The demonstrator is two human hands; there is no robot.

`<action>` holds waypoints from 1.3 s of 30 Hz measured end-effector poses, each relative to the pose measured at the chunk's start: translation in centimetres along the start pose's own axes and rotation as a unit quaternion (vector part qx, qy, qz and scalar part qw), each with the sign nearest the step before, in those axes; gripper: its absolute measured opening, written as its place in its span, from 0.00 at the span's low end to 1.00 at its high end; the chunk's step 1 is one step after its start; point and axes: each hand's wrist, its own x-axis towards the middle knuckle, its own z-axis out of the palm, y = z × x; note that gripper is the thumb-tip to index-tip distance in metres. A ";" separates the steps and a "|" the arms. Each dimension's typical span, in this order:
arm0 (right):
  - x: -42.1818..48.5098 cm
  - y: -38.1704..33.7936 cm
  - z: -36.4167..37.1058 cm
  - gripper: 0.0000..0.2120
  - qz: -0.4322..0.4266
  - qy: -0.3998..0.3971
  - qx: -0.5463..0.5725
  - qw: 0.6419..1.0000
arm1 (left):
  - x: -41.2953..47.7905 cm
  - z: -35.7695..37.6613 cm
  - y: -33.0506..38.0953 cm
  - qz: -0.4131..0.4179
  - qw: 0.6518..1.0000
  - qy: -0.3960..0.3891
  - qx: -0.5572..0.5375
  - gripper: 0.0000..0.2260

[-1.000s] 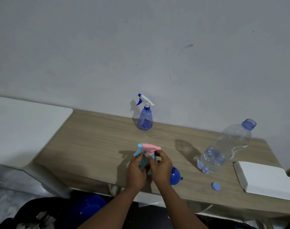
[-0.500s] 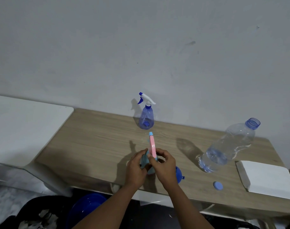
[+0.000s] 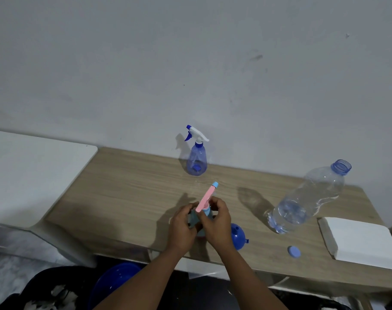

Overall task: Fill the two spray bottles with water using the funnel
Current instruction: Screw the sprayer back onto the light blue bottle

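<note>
Now: both hands on the pink-topped sprayer

Near the table's front edge, the left hand wraps its fingers around the light-blue spray bottle, while the right hand pinches the neck under the pink spray head. The blue funnel lies just right of them. The second spray bottle stands by the wall; the open water bottle stands well right.
</note>
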 end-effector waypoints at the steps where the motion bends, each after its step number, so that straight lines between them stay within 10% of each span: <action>1: 0.1 0.1 -0.3 0.14 -0.011 -0.019 -0.012 1.000 | 0.0 -0.1 0.1 0.000 1.000 0.000 0.005 0.25; 13: -0.3 -1.1 1.3 0.12 0.039 0.083 0.036 0.995 | 0.1 0.6 0.5 -0.015 0.998 0.025 -0.052 0.16; 18: 0.4 -1.5 0.6 0.30 0.043 0.066 0.058 0.995 | -0.2 0.4 0.3 -0.065 0.984 -0.014 -0.166 0.12; 22: 1.3 -1.6 0.2 0.30 -0.001 -0.019 0.043 0.999 | -0.8 -1.6 -3.4 -0.033 0.987 -0.046 0.153 0.33; 27: 2.1 -2.1 -2.0 0.18 -0.029 0.070 0.077 0.994 | -0.5 -2.9 -5.3 -0.100 0.887 -0.157 0.423 0.44; 39: 1.5 -3.4 -9.4 0.29 0.125 -0.043 -0.085 0.988 | -0.5 -3.1 -5.9 -0.138 0.847 -0.246 0.450 0.46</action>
